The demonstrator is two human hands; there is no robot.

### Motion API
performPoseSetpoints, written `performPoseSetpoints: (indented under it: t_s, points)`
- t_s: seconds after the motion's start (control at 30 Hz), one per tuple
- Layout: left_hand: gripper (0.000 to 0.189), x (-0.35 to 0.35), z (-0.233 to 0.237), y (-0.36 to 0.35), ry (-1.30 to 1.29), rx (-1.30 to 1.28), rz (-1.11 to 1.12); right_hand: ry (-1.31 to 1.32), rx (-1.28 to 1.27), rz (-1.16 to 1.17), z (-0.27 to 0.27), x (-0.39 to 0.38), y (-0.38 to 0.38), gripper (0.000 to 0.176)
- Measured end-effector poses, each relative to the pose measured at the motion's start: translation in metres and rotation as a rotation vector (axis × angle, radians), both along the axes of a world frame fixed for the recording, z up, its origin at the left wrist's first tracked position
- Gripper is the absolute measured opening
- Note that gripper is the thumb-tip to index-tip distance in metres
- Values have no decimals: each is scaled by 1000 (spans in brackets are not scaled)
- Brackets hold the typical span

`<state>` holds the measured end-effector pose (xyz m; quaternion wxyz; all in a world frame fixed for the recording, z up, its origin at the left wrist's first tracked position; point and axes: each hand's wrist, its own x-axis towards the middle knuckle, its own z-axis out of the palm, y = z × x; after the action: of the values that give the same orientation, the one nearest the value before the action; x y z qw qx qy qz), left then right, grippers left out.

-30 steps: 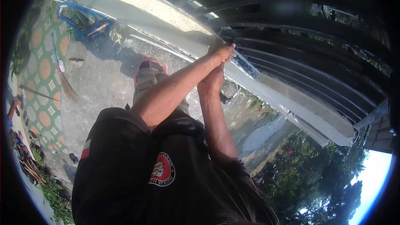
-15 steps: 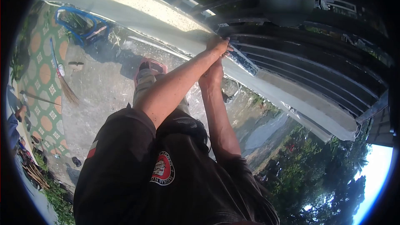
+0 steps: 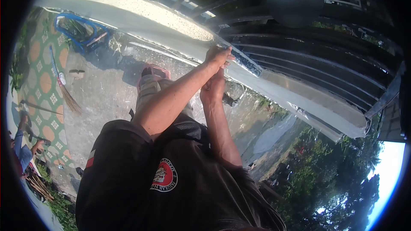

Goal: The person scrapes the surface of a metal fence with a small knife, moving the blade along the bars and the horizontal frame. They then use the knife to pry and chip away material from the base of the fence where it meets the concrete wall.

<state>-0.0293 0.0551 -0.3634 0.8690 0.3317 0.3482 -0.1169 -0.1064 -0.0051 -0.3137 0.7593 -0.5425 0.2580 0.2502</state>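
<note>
My left hand (image 3: 217, 57) is closed at the edge of the pale ledge (image 3: 180, 23), its fingers curled beside a dark, speckled strip (image 3: 244, 62) on the ledge top. Just below it, my right hand (image 3: 212, 90) is closed in a fist, its upper part nearly meeting the left hand's fingers. Whatever the two hands grip, if anything, is hidden by the fingers. Both forearms reach up from dark sleeves, the left one crossing toward the right.
Dark metal railings (image 3: 308, 66) rise above the ledge. A blue frame (image 3: 81, 45) and a broom (image 3: 68, 98) lie on the ground at left, near patterned tiles (image 3: 45, 81). Another person's arm (image 3: 30, 149) shows at the left edge. Trees (image 3: 325, 179) stand at lower right.
Both hands have shifted slightly left and down in the picture, staying close together and closed. More of the other person shows at the left edge.
</note>
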Motion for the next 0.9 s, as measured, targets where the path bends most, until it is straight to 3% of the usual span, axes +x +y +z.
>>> performPoseSetpoints:
  t_s: [0.1,0.4,0.6,0.73,0.77,0.87,0.9]
  points:
    - [38,8,-15,2,10,-10,-2,10,2,18,-18,8,-1,24]
    - [37,0,1,8,-36,-42,-21,-63,-6,1,-5,-3,8,25]
    - [37,5,-3,14,-12,-108,-91,-25,-57,-125,5,-3,27,27]
    - [37,9,-17,13,13,-142,-86,-12,-10,-71,-16,4,20,26]
    - [37,8,-19,15,15,-184,-94,-38,30,-24,-21,3,20,36]
    - [34,6,-16,20,36,-123,-143,-24,-25,-25,-25,0,24,38]
    - [32,2,-12,17,5,-122,-78,-51,-38,-94,-24,-1,27,25]
